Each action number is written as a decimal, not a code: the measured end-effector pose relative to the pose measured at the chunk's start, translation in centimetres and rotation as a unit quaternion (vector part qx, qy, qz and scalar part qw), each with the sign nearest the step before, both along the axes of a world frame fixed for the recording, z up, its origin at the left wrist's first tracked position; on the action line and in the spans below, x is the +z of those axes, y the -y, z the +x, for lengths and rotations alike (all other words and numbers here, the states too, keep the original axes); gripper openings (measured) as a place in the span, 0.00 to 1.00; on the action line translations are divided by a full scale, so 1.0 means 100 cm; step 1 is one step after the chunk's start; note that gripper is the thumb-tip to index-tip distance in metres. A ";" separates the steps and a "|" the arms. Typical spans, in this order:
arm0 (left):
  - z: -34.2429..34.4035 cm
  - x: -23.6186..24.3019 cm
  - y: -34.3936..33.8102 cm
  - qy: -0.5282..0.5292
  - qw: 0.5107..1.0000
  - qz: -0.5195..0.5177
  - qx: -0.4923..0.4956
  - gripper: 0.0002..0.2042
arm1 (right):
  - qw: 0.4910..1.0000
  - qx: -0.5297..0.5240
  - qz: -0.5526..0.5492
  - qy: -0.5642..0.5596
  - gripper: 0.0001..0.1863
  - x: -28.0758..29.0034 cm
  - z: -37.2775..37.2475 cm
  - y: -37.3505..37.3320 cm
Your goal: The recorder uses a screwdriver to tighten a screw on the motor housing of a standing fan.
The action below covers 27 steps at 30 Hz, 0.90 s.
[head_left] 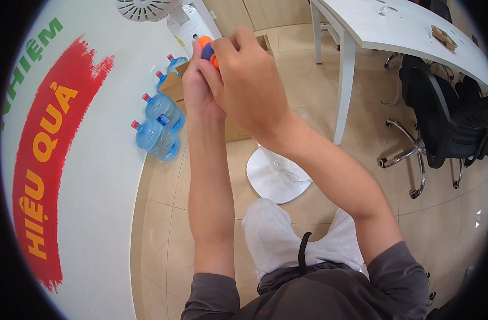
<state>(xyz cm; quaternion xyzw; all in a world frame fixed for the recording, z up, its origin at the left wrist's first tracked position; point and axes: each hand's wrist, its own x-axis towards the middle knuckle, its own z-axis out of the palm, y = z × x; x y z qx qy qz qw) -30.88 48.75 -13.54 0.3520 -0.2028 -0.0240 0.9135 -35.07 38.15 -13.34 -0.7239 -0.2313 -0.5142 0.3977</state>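
Observation:
Both arms reach up and forward to a screwdriver (207,50) with an orange and blue handle. My right hand (252,77) is closed around the handle, its fingers curled over the top. From the left side, my left hand (197,85) pinches it too, thumb against my right hand. Most of the handle is hidden by my fingers. Its front end points at the white plastic body of a fan (192,22); whether the tip touches a screw is too small to tell. The round slotted fan head (144,7) sits just left of that body.
Several blue water bottles (158,140) line the left wall. An open cardboard box (238,130) stands behind my arms. Below them, a white round base (268,178) with a coiled cord lies on the tiled floor. A white table (372,32) and black office chair (430,112) are at right.

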 end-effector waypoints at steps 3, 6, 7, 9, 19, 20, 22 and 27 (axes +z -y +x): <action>-0.001 0.002 0.001 -0.018 0.999 0.030 0.027 0.18 | 1.000 -0.011 0.004 -0.027 0.13 0.004 -0.003 -0.001; -0.003 0.002 0.000 -0.017 0.998 0.053 0.043 0.20 | 1.000 -0.007 -0.026 -0.002 0.14 0.006 -0.004 -0.001; -0.004 0.002 -0.001 -0.025 0.996 0.056 0.062 0.20 | 1.000 -0.007 -0.026 -0.002 0.14 0.007 -0.003 -0.001; -0.006 0.003 -0.004 -0.032 0.996 0.072 0.046 0.20 | 0.998 0.006 -0.013 -0.058 0.17 0.008 -0.003 -0.002; -0.003 -0.001 -0.009 -0.007 1.000 0.013 -0.012 0.19 | 0.979 0.096 0.052 -0.174 0.19 -0.001 -0.006 0.003; -0.002 -0.002 -0.008 -0.025 1.000 0.005 0.007 0.19 | 0.989 0.088 0.038 -0.109 0.17 -0.006 -0.010 0.004; 0.001 -0.005 -0.006 -0.044 0.999 -0.005 0.028 0.19 | 0.995 0.082 0.022 -0.044 0.15 -0.013 -0.017 0.005; 0.003 -0.010 -0.007 -0.036 0.997 0.011 0.071 0.20 | 0.997 -0.003 -0.079 -0.013 0.11 -0.015 -0.016 0.010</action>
